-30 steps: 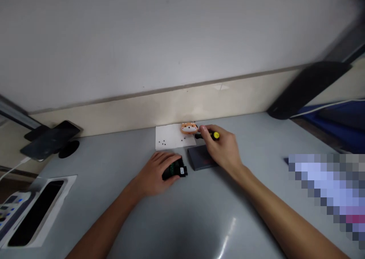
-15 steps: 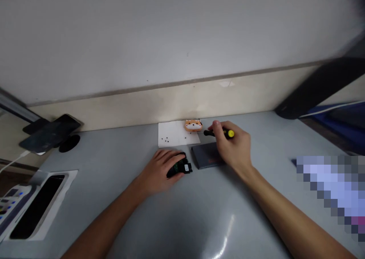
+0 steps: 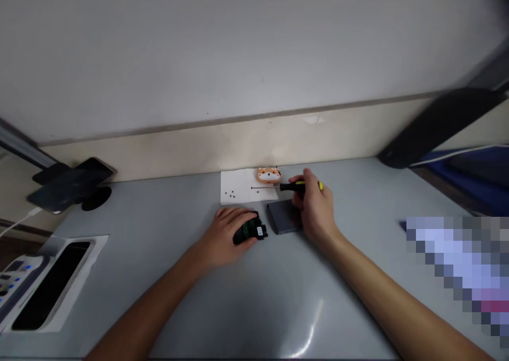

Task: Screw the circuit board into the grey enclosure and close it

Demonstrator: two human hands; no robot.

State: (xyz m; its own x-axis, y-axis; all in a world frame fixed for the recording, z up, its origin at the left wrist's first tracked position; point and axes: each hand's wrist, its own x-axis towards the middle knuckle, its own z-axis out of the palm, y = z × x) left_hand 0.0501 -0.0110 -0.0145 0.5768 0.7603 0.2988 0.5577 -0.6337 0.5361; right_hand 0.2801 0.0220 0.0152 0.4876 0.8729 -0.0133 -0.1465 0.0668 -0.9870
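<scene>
My left hand [image 3: 226, 237] is closed around a small black device with a green circuit board [image 3: 251, 229], resting low on the grey table. In my right hand [image 3: 318, 207] is a black and yellow screwdriver [image 3: 292, 187], held almost level. Its thin shaft points left over a white paper [image 3: 238, 179], and the tip is above the paper's middle; whether a screw clings to it I cannot tell. Several tiny dark screws [image 3: 229, 194] lie on the paper's left part, and one more sits to the right. Under my right hand is a dark grey box [image 3: 283, 218], partly covered.
An orange dog-face case [image 3: 269, 175] sits at the paper's back right corner. At left are a phone on a stand [image 3: 71, 183], another phone lying on white paper [image 3: 51, 287] and a white power strip [image 3: 19, 276]. A black cylinder [image 3: 421, 130] leans at back right.
My right hand has moved left with the screwdriver, bringing its tip further over the paper. My left hand and the device have stayed nearly in place.
</scene>
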